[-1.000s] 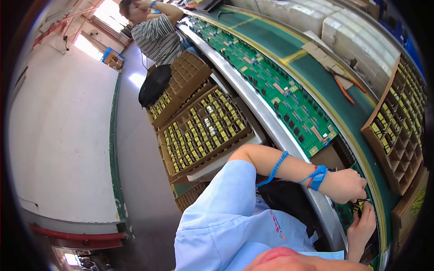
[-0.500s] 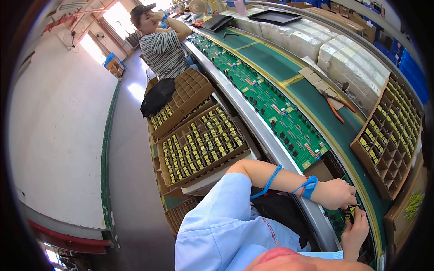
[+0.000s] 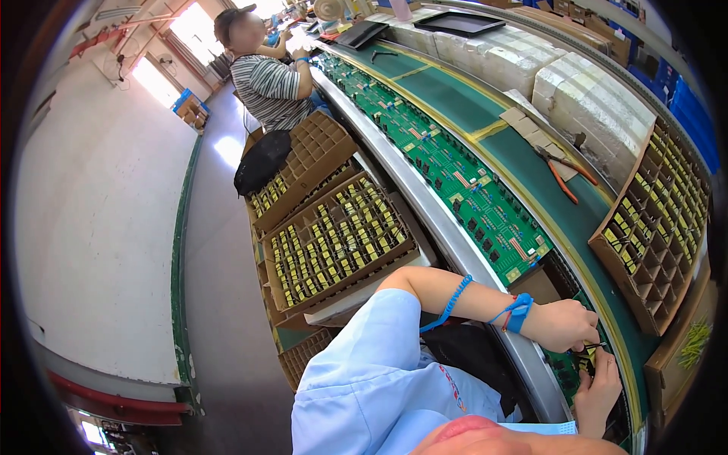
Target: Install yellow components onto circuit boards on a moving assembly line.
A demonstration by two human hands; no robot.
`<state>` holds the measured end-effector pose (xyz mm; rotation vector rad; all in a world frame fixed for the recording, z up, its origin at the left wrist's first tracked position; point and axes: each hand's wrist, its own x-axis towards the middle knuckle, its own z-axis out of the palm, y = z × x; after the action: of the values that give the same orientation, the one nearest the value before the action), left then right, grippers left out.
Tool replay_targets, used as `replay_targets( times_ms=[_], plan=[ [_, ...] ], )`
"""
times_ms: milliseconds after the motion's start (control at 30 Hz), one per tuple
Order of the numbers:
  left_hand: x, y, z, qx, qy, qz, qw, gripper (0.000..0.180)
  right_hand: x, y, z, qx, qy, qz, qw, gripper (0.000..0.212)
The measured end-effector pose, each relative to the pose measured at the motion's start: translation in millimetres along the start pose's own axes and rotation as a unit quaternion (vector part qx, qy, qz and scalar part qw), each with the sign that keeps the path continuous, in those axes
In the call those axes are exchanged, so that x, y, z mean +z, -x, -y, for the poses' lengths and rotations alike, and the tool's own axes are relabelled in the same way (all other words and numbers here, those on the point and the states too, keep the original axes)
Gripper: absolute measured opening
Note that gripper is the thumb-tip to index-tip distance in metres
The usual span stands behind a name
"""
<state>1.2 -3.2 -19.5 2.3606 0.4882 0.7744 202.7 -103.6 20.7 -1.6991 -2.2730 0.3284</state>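
Note:
At the lower right, both of my hands meet over a green circuit board [image 3: 562, 370] in the line. My left hand [image 3: 567, 324], with a blue strap at its wrist, has its fingers bent and closed at a small yellow-and-black component [image 3: 586, 365] with dark leads. Just below it, my right hand [image 3: 597, 390] pinches the same component from the other side, thumb and fingers close together. The fingers hide much of the part, so whether it touches the board cannot be seen.
Populated green boards [image 3: 470, 201] run along the metal-edged line. Divided cardboard boxes of yellow components stand left [image 3: 337, 243] and right [image 3: 652, 227]. Orange-handled pliers [image 3: 561, 178] lie on the green strip beside foam blocks [image 3: 599, 98]. A co-worker [image 3: 265, 83] sits farther up the line.
My hands stay nearly in place at the component, with only slight finger movement. The co-worker has lowered a raised hand from the face toward the line.

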Motion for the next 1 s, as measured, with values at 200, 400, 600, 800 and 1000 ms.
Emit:
replay_targets(
  times_ms=[200, 400, 600, 800, 1000],
  plan=[
    [5.3, -3.5, 0.9, -0.016, -0.003, 0.003, 1.0, 0.026, -27.9, -6.0, -16.5, -0.087, -0.017, -0.019, 0.996, 0.06],
    [14.6, -11.7, -3.7, 0.011, 0.007, 0.012, 1.0, 0.026, -69.3, 3.6, -224.9, 0.138, 0.114, -0.197, 0.964, 0.023],
    [18.0, -14.4, -6.2, -0.002, -0.004, 0.031, 1.0, 0.026, -69.1, -12.1, -304.2, 0.269, -0.258, -0.086, 0.924, 0.028],
    [12.3, -16.0, -6.7, -0.008, 0.006, 0.039, 0.999, 0.028, -79.9, -20.3, -294.4, 0.27, -0.191, -0.038, 0.943, 0.028],
    [5.4, -16.1, -10.2, 0.009, 0.004, 0.061, 0.998, 0.031, -54.5, -11.1, -331.9, 0.275, -0.072, -0.018, 0.958, 0.026]
  ],
)
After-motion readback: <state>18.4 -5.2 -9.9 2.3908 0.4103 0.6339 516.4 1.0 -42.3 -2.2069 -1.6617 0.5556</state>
